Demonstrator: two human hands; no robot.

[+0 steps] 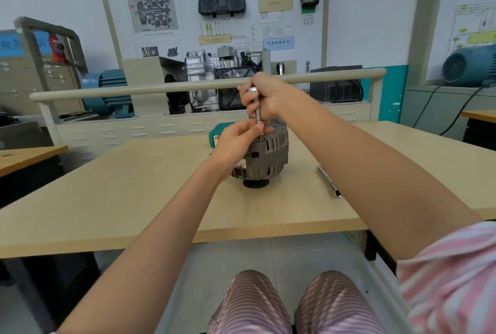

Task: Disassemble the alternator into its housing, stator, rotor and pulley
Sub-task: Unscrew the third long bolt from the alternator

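A grey alternator (271, 158) stands on the wooden table (134, 186) with its black pulley (255, 182) facing down. My right hand (264, 96) is closed around a slim metal socket driver (258, 108) held upright over the alternator's top. My left hand (237, 140) pinches the lower end of that driver where it meets the alternator's top edge. The tip of the tool is hidden by my fingers.
A metal ratchet wrench (328, 181) lies on the table to the right of the alternator. A green case (218, 133) sits just behind it. A beige rail (161, 88) and a training stand with a gearbox (212, 68) rise behind the table.
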